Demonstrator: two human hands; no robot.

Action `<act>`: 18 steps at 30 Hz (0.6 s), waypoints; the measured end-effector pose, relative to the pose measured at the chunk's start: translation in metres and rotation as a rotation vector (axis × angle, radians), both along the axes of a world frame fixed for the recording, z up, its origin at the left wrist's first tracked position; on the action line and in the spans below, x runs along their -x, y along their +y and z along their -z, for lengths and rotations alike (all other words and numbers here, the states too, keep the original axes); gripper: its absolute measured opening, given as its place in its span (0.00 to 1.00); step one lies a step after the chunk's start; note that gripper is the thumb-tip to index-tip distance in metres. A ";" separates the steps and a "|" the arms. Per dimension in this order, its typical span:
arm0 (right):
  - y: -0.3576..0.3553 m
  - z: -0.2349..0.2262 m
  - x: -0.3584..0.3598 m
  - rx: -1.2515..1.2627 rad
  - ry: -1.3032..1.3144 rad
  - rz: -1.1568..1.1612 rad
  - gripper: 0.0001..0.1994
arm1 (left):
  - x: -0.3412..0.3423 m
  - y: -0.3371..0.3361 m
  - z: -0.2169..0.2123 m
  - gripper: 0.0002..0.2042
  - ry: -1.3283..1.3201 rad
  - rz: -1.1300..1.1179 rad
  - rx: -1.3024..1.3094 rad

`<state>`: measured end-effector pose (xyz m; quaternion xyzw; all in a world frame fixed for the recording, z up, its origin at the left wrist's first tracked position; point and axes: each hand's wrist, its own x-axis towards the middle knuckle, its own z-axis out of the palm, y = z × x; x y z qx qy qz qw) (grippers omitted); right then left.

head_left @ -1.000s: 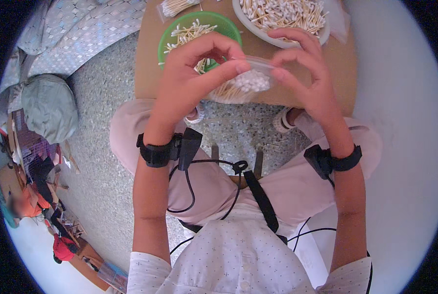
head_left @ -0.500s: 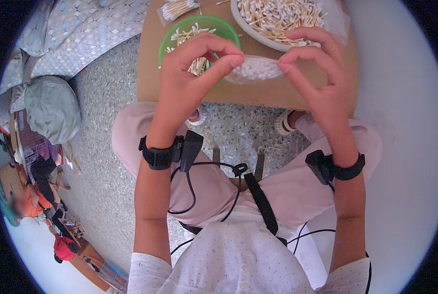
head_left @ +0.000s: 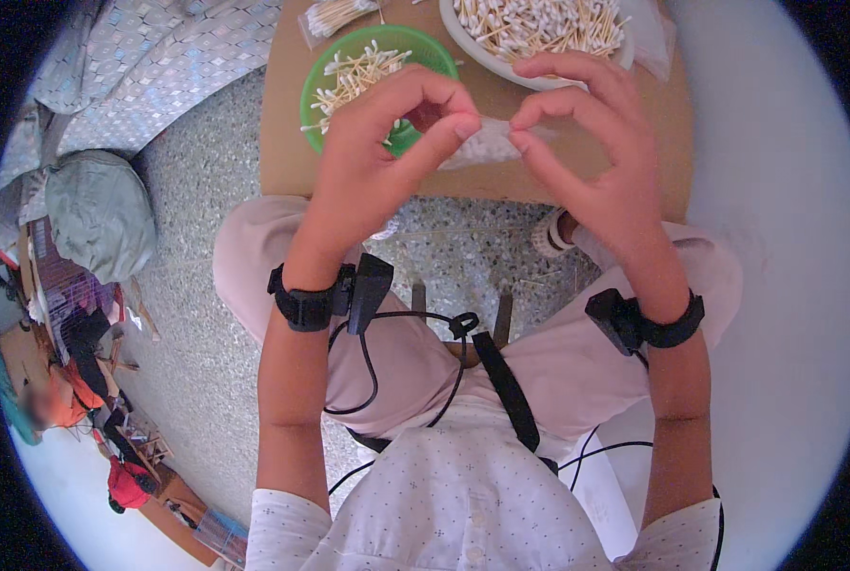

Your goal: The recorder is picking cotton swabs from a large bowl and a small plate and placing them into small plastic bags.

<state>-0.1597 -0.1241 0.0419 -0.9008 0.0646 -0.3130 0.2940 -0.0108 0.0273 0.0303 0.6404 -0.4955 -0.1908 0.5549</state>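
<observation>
A small clear plastic bag with white-tipped cotton swabs [head_left: 492, 145] hangs between my hands, above the near edge of the brown table. My left hand [head_left: 368, 167] pinches the bag's upper edge between thumb and forefinger. Close beside it, my right hand [head_left: 615, 181] also pinches that edge with thumb and forefinger, its other fingers curled loosely. Behind my left hand stands a green basket [head_left: 308, 90] with loose cotton swabs [head_left: 358, 71]. A white bowl [head_left: 474, 55] heaped with more swabs [head_left: 539, 24] sits beyond my right hand.
A packed bag of swabs [head_left: 337, 14] lies at the table's far left. Clear plastic bags [head_left: 653, 38] lie right of the bowl. The brown tabletop [head_left: 287, 157] ends just before my knees. A pale wall [head_left: 777, 238] rises on the right; a grey-green bag [head_left: 101, 214] stands left.
My hands have come closer together along the bag's edge, the right one moving left. The bag has sunk slightly, and the view has shifted a little.
</observation>
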 end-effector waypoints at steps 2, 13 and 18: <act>0.001 0.002 0.000 0.016 -0.004 -0.006 0.08 | 0.002 0.000 0.000 0.06 0.008 -0.003 0.006; 0.004 0.002 -0.001 -0.025 -0.006 -0.018 0.06 | 0.003 -0.001 -0.001 0.06 -0.007 0.008 0.039; 0.004 0.004 -0.002 -0.050 -0.009 -0.056 0.06 | 0.005 0.000 -0.001 0.07 0.012 0.016 0.019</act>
